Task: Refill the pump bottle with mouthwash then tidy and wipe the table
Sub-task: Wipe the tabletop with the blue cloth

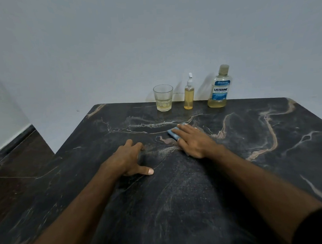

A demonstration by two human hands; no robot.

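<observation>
My right hand (pixel 194 141) lies flat on a small blue cloth (pixel 173 132), pressing it onto the dark marble table (pixel 179 195) near its middle. My left hand (pixel 129 160) rests on the tabletop to the left of it, fingers spread and holding nothing. At the table's far edge stand a slim pump bottle (pixel 189 96) mostly full of yellow liquid, a Listerine mouthwash bottle (pixel 219 88) with a little yellow liquid at the bottom and its cap on, and a glass (pixel 163 97) with some yellow liquid.
A pale wall rises right behind the table's far edge. Dark floor shows to the left of the table. A faint wet streak crosses the tabletop just beyond the cloth.
</observation>
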